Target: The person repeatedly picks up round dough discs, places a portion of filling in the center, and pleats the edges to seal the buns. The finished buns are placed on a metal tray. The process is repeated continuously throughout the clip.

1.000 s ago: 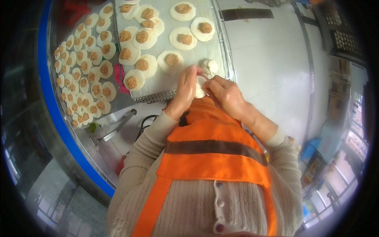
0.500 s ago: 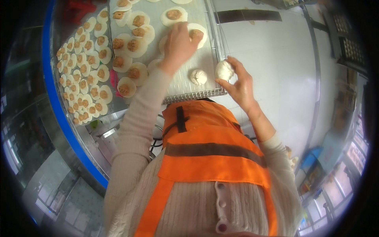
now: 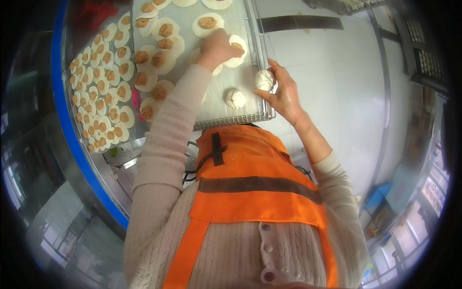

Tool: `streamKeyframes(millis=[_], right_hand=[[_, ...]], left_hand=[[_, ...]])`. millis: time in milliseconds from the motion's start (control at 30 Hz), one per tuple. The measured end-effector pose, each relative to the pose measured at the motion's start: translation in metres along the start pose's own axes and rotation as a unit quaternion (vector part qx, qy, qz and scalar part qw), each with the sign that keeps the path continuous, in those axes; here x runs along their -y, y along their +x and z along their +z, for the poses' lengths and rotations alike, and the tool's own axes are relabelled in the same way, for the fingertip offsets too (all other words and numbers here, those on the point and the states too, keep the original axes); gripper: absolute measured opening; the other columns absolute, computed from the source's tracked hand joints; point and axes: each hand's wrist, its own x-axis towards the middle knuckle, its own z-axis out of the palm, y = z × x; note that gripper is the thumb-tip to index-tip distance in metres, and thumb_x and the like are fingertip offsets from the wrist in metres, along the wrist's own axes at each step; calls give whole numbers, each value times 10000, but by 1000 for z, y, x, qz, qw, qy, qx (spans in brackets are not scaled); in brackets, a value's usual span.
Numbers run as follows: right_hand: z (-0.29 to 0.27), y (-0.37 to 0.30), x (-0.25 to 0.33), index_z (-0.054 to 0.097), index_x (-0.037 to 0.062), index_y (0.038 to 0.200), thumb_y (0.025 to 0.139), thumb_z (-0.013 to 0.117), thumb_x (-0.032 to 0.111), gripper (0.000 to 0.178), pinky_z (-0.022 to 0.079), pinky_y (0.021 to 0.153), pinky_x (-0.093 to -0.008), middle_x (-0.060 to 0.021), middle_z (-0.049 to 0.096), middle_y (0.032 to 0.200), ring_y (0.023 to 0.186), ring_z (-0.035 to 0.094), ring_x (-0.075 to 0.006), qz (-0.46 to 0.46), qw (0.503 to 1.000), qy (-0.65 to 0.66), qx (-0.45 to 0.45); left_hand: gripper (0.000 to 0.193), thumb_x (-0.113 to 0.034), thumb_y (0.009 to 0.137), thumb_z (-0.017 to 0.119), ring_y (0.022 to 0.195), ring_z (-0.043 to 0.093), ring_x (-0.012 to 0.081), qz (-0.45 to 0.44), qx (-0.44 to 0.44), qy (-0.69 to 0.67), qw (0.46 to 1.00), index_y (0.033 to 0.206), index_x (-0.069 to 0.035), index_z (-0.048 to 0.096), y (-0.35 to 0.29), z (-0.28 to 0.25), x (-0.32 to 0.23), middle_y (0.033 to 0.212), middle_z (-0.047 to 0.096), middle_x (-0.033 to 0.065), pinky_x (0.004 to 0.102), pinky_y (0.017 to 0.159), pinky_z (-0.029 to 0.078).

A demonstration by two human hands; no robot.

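Observation:
My right hand (image 3: 285, 91) holds a pleated white bun (image 3: 264, 81) between thumb and fingers, just past the right edge of the metal tray (image 3: 224, 113). A second closed bun (image 3: 235, 98) sits on the tray near its front right corner. Farther up, my left hand (image 3: 216, 48) is closed at the left side of a round dough wrapper (image 3: 236, 60) topped with brown filling. Its fingertips reach the filling and are partly hidden by the hand. Above it lies another filled wrapper (image 3: 208, 23). Several more filled wrappers (image 3: 159, 60) cover the tray's left part.
Left of the tray, many smaller-looking filled wrappers (image 3: 101, 103) lie on a grey surface bordered by a blue edge (image 3: 86, 164). An orange apron (image 3: 255, 192) covers my front close to the tray. Pale tiled floor (image 3: 332, 82) extends on the right, with dark racks (image 3: 428, 48) beyond.
The view has shifted slightly. My right hand and its bun stay beside the tray's right edge. My left hand remains at the same wrapper, its fingers slightly more curled.

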Motion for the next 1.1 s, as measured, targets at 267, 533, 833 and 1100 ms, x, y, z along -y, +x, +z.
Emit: streamKeyframes(millis=[267, 533, 833, 1100], right_hand=[[33, 45, 15, 603, 16, 1149, 703, 806, 123, 501, 525, 723, -393, -145, 615, 1004, 811, 612, -297, -68, 997, -21, -1], [73, 58, 3, 612, 64, 1196, 690, 852, 333, 621, 454, 894, -408, -119, 629, 1088, 1003, 585, -303, -100, 959, -265, 8], [42, -3, 50, 658, 82, 1117, 714, 809, 117, 432, 525, 818, -404, -147, 604, 1158, 996, 596, -322, -102, 975, -159, 116], [55, -41, 21, 662, 64, 1096, 751, 752, 41, 357, 541, 804, -390, -127, 638, 1129, 1016, 609, -318, -70, 992, -107, 16]], left_hand=[[514, -302, 712, 781, 977, 656, 319, 28, -56, -83, 995, 1104, 5, 651, -23, -21, 2, 1147, 648, 178, 415, 828, 527], [442, -35, 783, 758, 1104, 651, 264, -13, -171, -574, 801, 1202, -4, 623, -110, -43, 85, 1176, 678, 151, 347, 921, 525], [390, -64, 906, 652, 1128, 591, 194, -105, -29, -795, 597, 1274, 3, 542, -203, -29, 91, 1200, 607, 88, 347, 954, 496], [374, -68, 920, 646, 1113, 593, 180, -96, -21, -771, 629, 1267, 4, 527, -220, -36, 92, 1189, 601, 75, 339, 967, 490]])
